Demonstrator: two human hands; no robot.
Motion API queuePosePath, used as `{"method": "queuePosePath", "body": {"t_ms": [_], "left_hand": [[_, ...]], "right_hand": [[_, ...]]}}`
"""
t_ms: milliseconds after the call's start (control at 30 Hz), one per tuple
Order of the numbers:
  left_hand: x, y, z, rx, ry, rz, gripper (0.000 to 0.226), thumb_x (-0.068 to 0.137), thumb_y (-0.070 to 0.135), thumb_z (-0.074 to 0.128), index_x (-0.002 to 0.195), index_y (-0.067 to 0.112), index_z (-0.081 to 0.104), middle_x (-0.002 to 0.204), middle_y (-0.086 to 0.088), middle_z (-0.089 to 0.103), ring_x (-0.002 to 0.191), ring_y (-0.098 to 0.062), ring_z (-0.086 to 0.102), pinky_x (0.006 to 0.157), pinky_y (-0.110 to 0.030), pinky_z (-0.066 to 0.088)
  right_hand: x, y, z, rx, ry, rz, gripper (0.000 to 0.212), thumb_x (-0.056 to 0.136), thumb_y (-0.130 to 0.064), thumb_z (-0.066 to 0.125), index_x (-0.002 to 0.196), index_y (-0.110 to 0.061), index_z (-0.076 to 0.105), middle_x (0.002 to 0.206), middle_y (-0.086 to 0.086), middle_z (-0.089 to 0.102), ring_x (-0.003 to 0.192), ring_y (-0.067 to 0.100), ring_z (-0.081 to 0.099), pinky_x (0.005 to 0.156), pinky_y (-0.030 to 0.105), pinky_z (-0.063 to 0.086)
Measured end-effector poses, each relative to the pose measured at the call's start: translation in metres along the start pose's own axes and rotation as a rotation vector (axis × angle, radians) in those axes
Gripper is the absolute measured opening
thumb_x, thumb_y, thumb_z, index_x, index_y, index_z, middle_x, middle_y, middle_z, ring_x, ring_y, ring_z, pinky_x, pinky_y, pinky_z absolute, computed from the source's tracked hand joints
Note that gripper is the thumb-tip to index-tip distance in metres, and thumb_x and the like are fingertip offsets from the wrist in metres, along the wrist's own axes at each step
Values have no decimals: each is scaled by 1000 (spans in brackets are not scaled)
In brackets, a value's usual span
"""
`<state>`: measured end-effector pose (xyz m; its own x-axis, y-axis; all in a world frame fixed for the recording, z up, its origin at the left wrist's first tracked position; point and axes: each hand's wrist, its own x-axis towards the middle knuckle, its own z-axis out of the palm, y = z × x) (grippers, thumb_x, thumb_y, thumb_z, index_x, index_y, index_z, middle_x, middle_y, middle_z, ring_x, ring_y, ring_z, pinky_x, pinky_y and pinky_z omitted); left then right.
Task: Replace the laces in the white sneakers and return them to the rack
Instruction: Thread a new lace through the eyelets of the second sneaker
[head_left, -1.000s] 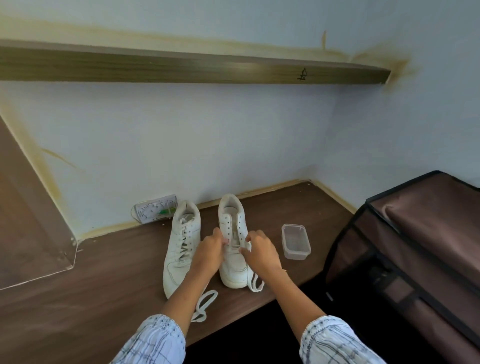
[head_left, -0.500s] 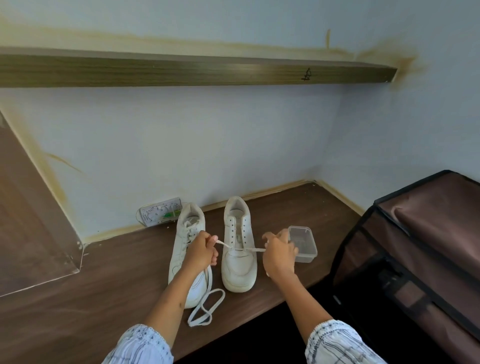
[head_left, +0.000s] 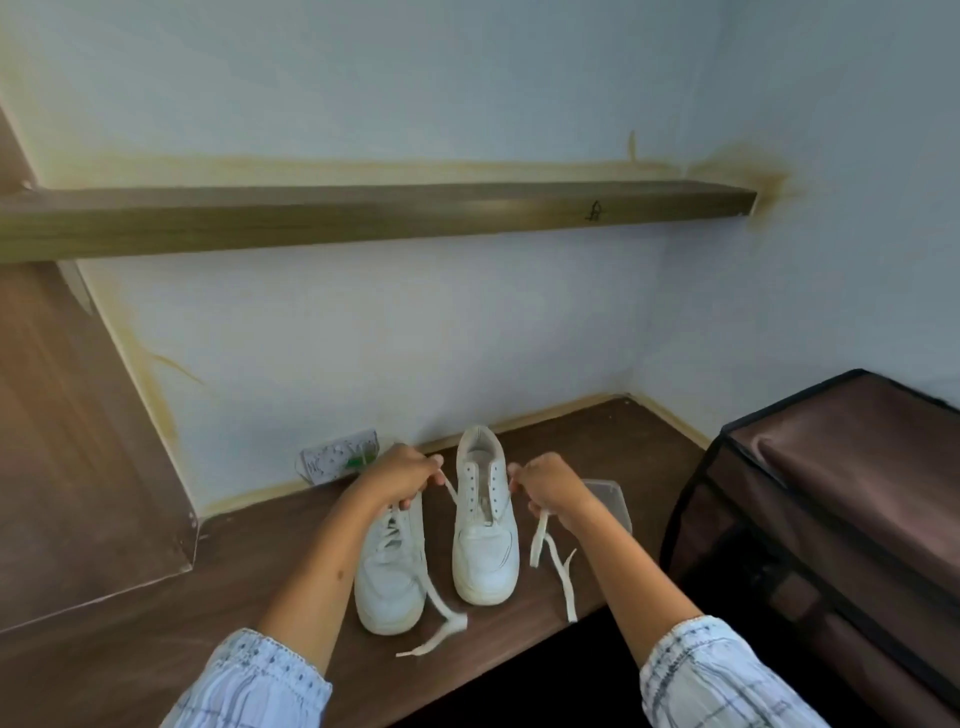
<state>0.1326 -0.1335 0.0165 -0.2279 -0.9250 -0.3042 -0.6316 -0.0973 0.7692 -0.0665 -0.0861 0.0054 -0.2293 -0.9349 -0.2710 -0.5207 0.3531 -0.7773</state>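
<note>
- Both hands, left hand (head_left: 400, 475) and right hand (head_left: 550, 488), pinch one white lace (head_left: 441, 597) each.
- White sneakers (head_left: 485, 540) stand on the dark wooden ledge (head_left: 130, 649), below the wall shelf (head_left: 363, 213).
- Brown rack (head_left: 831, 519) stands right of the sneakers.

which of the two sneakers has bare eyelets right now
The right sneaker, nearer the clear container: its eyelets show as empty holes, while the left sneaker has lace crossing its tongue.

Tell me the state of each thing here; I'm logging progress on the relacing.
Right sneaker: upright, eyelets mostly empty.
Left sneaker: upright, still laced.
Lace: held at both ends, tails hanging loose.
Left hand: pinching lace.
Right hand: gripping lace.
Plastic container: partly hidden, cannot tell.
</note>
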Motion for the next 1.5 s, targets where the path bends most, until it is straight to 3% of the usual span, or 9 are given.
{"method": "queuePosePath", "body": {"t_ms": [133,433,667,867,1100,1200,1300,1433,1500], "left_hand": [[-38,52,-38,-71,69,135,34,102,31,50,87,8,69,50,5,43,45,-13,35,52,-25,35],[-126,140,-87,-234,176,366,32,102,33,51,90,9,68,69,1,44,58,-11,40,56,-20,42],[-164,178,-103,-539,151,517,26,100,27,56,90,5,67,99,-9,71,76,-14,67,68,-19,55],[-181,202,-118,-762,40,722,22,99,15,55,95,1,72,92,-11,73,80,-14,70,76,-21,56],[-194,221,-128,-495,141,880,24,94,-1,57,102,13,75,99,-3,76,96,-6,69,79,-14,49],[-197,222,-128,-450,232,906,24,93,0,60,100,16,75,96,3,77,93,2,68,74,-8,47],[-199,222,-129,-499,294,915,24,91,-2,62,98,16,76,96,3,77,94,-6,71,79,-15,53],[-199,220,-131,-537,359,909,25,90,-1,65,97,20,77,98,5,76,96,-17,71,88,-28,56],[-198,219,-133,-536,388,911,25,90,0,65,98,22,77,100,9,76,97,-17,71,85,-25,54]], "right_hand": [[-33,-56,-47,248,87,-62,29,100,-17,50,74,-7,58,50,-1,46,43,13,37,41,22,33],[-113,-135,-108,493,119,-255,28,99,-26,56,80,-9,67,76,1,52,64,15,52,64,29,45],[-158,-168,-136,838,-21,-448,20,97,-18,59,84,-7,68,88,6,69,74,16,67,77,30,49],[-183,-199,-156,830,-28,-645,28,100,-22,50,93,-7,73,96,7,73,85,18,67,82,30,49],[-204,-226,-171,477,168,-903,23,95,-9,53,98,-14,76,105,-5,74,101,10,63,83,23,41],[-208,-233,-174,504,253,-1004,19,94,-3,56,98,-8,74,102,1,74,94,10,68,85,21,49],[-210,-236,-177,502,293,-1019,16,92,-1,62,101,-8,72,105,0,72,82,18,73,88,29,56],[-211,-231,-175,378,303,-972,35,89,2,66,119,-15,67,95,-8,68,79,22,74,83,30,58],[-209,-228,-173,364,281,-953,42,87,4,67,124,-16,64,109,-2,66,77,22,74,74,26,59]]}}
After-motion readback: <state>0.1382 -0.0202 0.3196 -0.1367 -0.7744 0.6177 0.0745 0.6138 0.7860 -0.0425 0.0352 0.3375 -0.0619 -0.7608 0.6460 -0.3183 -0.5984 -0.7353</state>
